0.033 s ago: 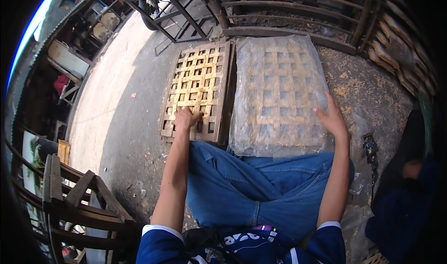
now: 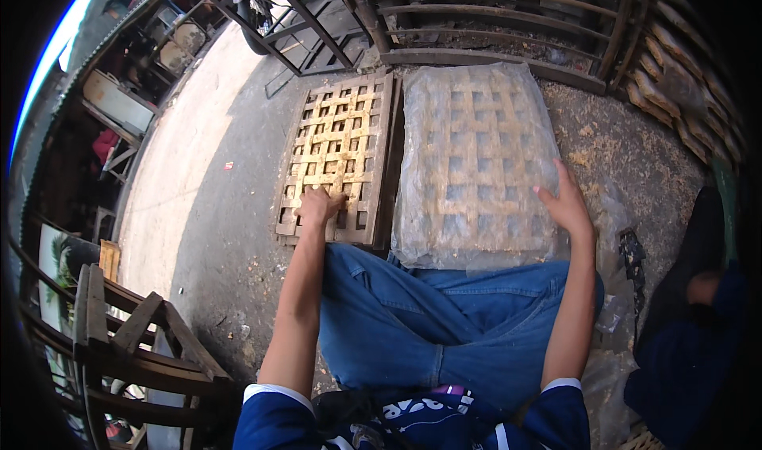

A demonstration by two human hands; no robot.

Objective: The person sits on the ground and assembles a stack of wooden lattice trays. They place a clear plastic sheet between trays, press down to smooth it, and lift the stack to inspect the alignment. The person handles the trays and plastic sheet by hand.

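Observation:
Two flat panels lie side by side before my crossed legs. At the left is a wooden lattice rack (image 2: pixel 333 144), with woven pale slats in a darker wooden frame. My left hand (image 2: pixel 319 205) bears on its near end, fingers bent down over the slats and thumb out to the side; the fingertips are partly hidden. At the right lies a slab wrapped in cloudy plastic sheet (image 2: pixel 480 240), a similar lattice pattern showing through. Beside its right edge is my right hand (image 2: pixel 568 202), thumb and fingers apart, the fingertips at the plastic and nothing held.
A dark wooden rack (image 2: pixel 496 55) stands behind the panels. Stacked slabs (image 2: pixel 675 85) lean at the far right. A slatted wooden stand (image 2: pixel 147 363) is at the near left, and a dark metal frame (image 2: pixel 305 25) at the back. Crumbs litter the ground (image 2: pixel 591 132); a person's arm (image 2: pixel 702 289) shows at right.

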